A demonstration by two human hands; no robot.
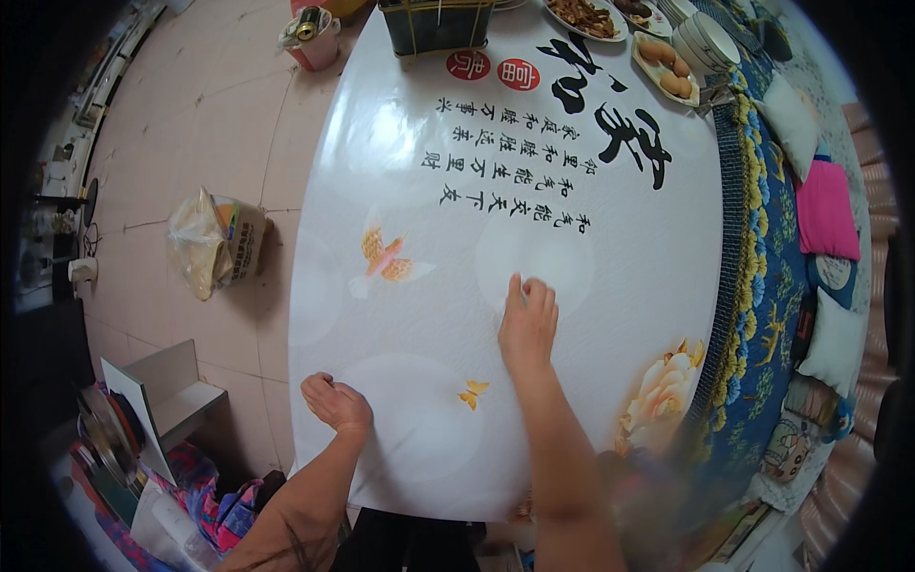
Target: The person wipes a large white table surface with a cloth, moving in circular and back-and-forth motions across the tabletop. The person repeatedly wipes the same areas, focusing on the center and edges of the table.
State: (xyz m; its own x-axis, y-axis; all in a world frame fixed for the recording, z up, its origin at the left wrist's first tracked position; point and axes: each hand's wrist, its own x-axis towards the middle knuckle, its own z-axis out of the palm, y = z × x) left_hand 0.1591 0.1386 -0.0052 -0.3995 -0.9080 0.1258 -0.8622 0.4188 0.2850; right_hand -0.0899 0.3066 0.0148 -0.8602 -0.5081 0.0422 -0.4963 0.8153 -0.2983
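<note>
A glossy white tablecloth (443, 322), printed with a bird, flowers and black characters, covers the table before me. My right hand (529, 318) is over its middle, thumb and fingers bent towards each other; whether something thin is between them cannot be told. At the table's left edge rests my left hand (336, 402), its fingers curled, with no object visible in it. The printed butterfly (473, 394) lies between my forearms, and the printed bird (386, 261) is left of my right hand.
At the far side stand a dark basket (436, 28), a plate of food (587, 16), a dish of eggs (666, 68) and stacked bowls (704, 43). A bagged container (246, 239) sits on the tiled floor at left. A sofa with cushions (828, 207) borders the right side.
</note>
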